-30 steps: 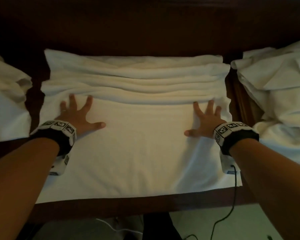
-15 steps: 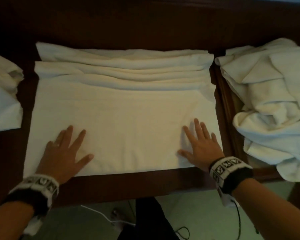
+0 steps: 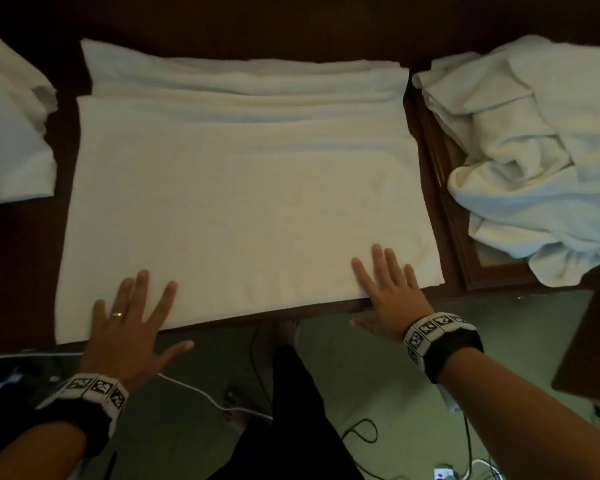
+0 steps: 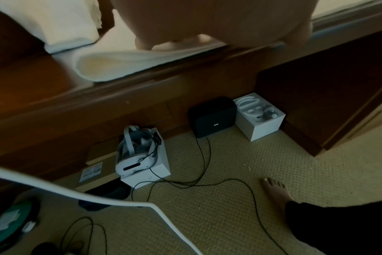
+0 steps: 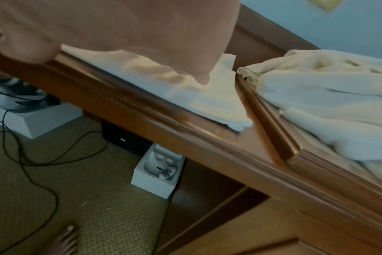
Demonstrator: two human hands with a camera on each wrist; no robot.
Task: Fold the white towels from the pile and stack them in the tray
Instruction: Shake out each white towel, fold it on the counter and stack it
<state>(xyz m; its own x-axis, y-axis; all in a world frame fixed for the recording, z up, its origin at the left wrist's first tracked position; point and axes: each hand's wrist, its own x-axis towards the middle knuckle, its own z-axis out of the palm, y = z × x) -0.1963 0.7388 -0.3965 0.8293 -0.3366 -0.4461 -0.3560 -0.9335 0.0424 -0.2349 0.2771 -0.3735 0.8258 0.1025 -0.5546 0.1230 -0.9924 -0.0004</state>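
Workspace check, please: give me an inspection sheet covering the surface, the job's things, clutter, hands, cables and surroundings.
Surface: dark wooden table, its near edge moulded.
Job's things: white towel spread flat, rumpled in ridges at the far side; unfolded towel pile heaped over the wooden tray at right; more white cloth at left.
Clutter: nothing seen on the table besides linen.
Hands: left hand and right hand both flat, fingers spread on the towel's near edge.
Cables: black cables and a white cable loose on the floor.
Surroundings: carpet, headset on a white box, black case, open white box, bare foot.
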